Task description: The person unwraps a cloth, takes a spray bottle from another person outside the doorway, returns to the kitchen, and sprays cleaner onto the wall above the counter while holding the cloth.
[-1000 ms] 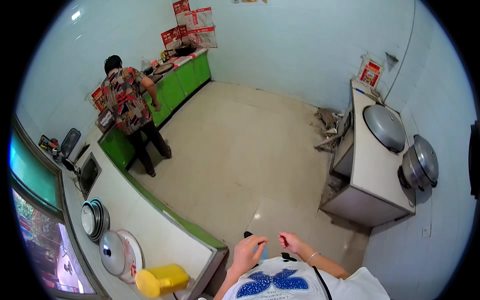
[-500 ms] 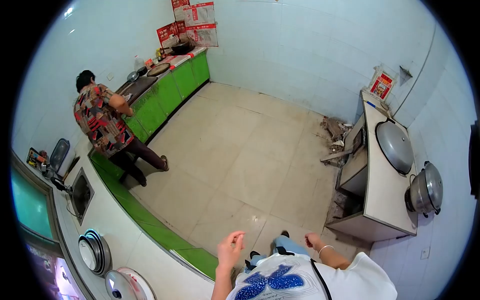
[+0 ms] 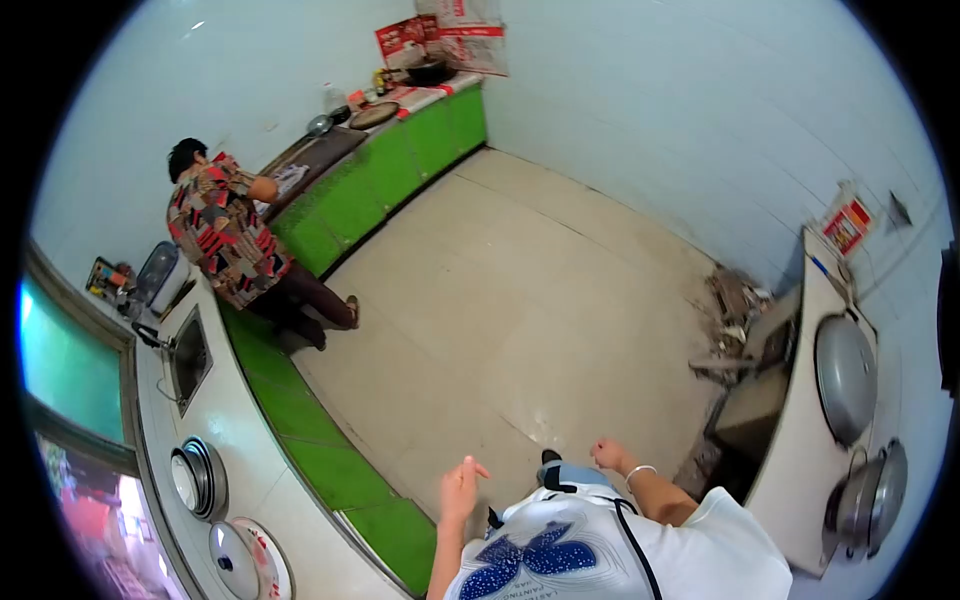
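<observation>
My left hand (image 3: 461,488) is raised in front of my white shirt (image 3: 540,540), its fingers curled with the thumb and forefinger near each other; nothing shows in it. To its right, my right hand (image 3: 611,456) is closed in a loose fist with nothing visible inside, a pale band (image 3: 641,471) round the wrist. Neither hand touches a surface. Nearest on the left is the white counter (image 3: 262,470) with a stack of metal basins (image 3: 200,478) and a lidded pot (image 3: 232,562) on a patterned tray.
Another person (image 3: 225,230) bends over the far end of the green-fronted counter (image 3: 385,185). A sink (image 3: 190,358) is set in the left counter. On the right, a counter (image 3: 795,480) holds a large domed lid (image 3: 845,378) and a metal pot (image 3: 868,500). Debris (image 3: 735,305) lies beside it.
The view has swung, and the yellow container has left it. The other person has stepped towards the sink end and leans over the counter. My hands have stayed raised, the left one changing its finger pose.
</observation>
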A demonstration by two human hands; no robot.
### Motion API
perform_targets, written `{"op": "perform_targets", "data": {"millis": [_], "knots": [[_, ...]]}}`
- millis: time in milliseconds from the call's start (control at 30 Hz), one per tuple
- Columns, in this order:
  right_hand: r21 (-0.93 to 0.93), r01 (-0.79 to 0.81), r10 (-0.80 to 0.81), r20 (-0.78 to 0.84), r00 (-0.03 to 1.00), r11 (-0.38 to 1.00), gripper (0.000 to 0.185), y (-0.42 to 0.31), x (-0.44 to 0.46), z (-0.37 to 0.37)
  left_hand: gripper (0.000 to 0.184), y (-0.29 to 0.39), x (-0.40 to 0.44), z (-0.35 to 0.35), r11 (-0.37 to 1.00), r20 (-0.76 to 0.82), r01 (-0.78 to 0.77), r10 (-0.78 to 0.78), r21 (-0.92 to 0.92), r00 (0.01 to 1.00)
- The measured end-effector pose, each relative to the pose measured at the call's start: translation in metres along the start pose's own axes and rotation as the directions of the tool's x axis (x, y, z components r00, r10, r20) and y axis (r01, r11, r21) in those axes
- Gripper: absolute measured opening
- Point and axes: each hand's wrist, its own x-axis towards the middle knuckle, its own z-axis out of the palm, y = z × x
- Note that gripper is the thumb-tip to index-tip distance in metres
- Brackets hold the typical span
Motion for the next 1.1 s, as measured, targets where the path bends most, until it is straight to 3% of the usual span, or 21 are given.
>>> {"op": "perform_targets", "data": {"millis": [33, 67, 133, 233, 367, 433, 500, 567, 633, 667, 733, 767, 800, 833, 867, 900, 967, 1000, 1067, 1100], "knots": [[0.058, -0.013, 0.012, 0.017, 1.0, 0.998, 0.029, -0.012, 0.013, -0.015, 0.04, -0.003, 0.014, 0.012, 0.998, 0.071, 0.059, -0.061, 0.028, 0.996], [0.04, 0.019, -0.02, 0.03, 0.999, 0.999, 0.029, -0.02, 0.029, -0.029, 0.04, -0.006, 0.028, 0.026, 0.998, 0.032, 0.057, -0.058, 0.02, 0.998], [0.184, -0.045, 0.034, 0.064, 0.997, 0.982, 0.025, -0.001, 0.059, -0.038, 0.038, -0.017, 0.043, 0.045, 0.989, 0.075, 0.039, -0.05, 0.14, 0.996], [0.1, -0.085, 0.074, 0.111, 0.991, 0.991, 0.018, 0.014, 0.079, -0.065, 0.035, -0.035, 0.05, 0.06, 0.962, -0.07, 0.13, -0.117, 0.239, 0.991], [0.114, -0.143, 0.131, 0.106, 0.986, 0.983, 0.019, 0.032, 0.1, -0.083, 0.027, -0.175, 0.037, 0.071, 0.965, -0.172, 0.243, -0.224, 0.1, 0.959], [0.144, -0.197, 0.179, 0.129, 0.975, 0.97, 0.018, 0.035, 0.102, -0.086, 0.023, -0.243, 0.016, 0.059, 0.904, -0.007, 0.413, -0.415, 0.114, 0.91], [0.13, -0.213, 0.194, 0.149, 0.97, 0.968, 0.019, 0.04, 0.103, -0.078, 0.023, -0.242, -0.012, 0.04, 0.707, -0.059, 0.578, -0.611, 0.407, 0.789], [0.122, -0.236, 0.215, 0.16, 0.963, 0.964, 0.019, 0.039, 0.108, -0.073, 0.025, -0.244, -0.04, 0.029, 0.689, -0.121, 0.629, -0.634, 0.361, 0.764], [0.085, -0.27, 0.234, 0.298, 0.926, 0.959, 0.022, 0.036, 0.106, -0.061, 0.027, -0.248, -0.065, 0.029, 0.666, -0.176, 0.677, -0.66, 0.315, 0.731], [-0.133, 0.053, -0.005, 0.339, 0.941, 0.99, 0.024, 0.033, 0.106, -0.059, 0.027, -0.24, -0.069, 0.029, 0.662, -0.188, 0.725, -0.7, 0.192, 0.689], [-0.252, 0.093, -0.008, 0.318, 0.948, 0.963, 0.023, 0.007, 0.109, -0.05, 0.028, -0.249, -0.084, 0.03, 0.646, -0.156, 0.76, -0.759, -0.066, 0.632], [-0.358, 0.127, -0.02, 0.288, 0.957, 0.925, 0.022, -0.007, 0.106, -0.047, 0.028, -0.246, -0.09, 0.033, 0.637, -0.162, 0.768, -0.767, -0.071, 0.621], [-0.375, 0.285, -0.14, 0.369, 0.919, 0.882, 0.023, -0.004, 0.12, -0.04, 0.023, -0.235, -0.09, 0.04, 0.635, -0.207, 0.75, -0.771, -0.182, 0.603], [-0.373, 0.29, -0.142, 0.375, 0.916, 0.881, 0.023, -0.004, 0.134, -0.031, 0.02, -0.224, -0.086, 0.044, 0.634, -0.249, 0.718, -0.774, -0.287, 0.583], [-0.255, 0.182, -0.079, 0.367, 0.927, 0.95, 0.023, -0.01, 0.144, -0.026, 0.02, -0.213, -0.079, 0.045, 0.632, -0.251, 0.72, -0.774, -0.287, 0.581], [-0.133, 0.062, -0.009, 0.365, 0.931, 0.989, 0.023, -0.018, 0.149, -0.029, 0.02, -0.203, -0.071, 0.05, 0.611, -0.201, 0.696, -0.787, -0.376, 0.583], [-0.039, 0.04, -0.024, 0.348, 0.937, 0.998, 0.023, -0.035, 0.151, -0.034, 0.022, -0.191, -0.065, 0.056, 0.539, -0.091, 0.643, -0.8, -0.544, 0.594], [0.056, 0.026, -0.043, 0.327, 0.944, 0.998, 0.025, -0.045, 0.151, -0.038, 0.022, -0.212, -0.056, 0.056, 0.535, -0.085, 0.647, -0.802, -0.542, 0.592], [0.031, 0.046, -0.053, 0.299, 0.953, 0.998, 0.025, -0.058, 0.149, -0.045, 0.024, -0.288, -0.039, 0.061, 0.753, -0.031, 0.646, -0.654, -0.122, 0.756], [0.01, 0.075, -0.075, 0.269, 0.96, 0.997, 0.025, -0.059, 0.148, -0.046, 0.024, -0.274, -0.036, 0.064, 0.75, -0.027, 0.649, -0.657, -0.123, 0.754]]}}
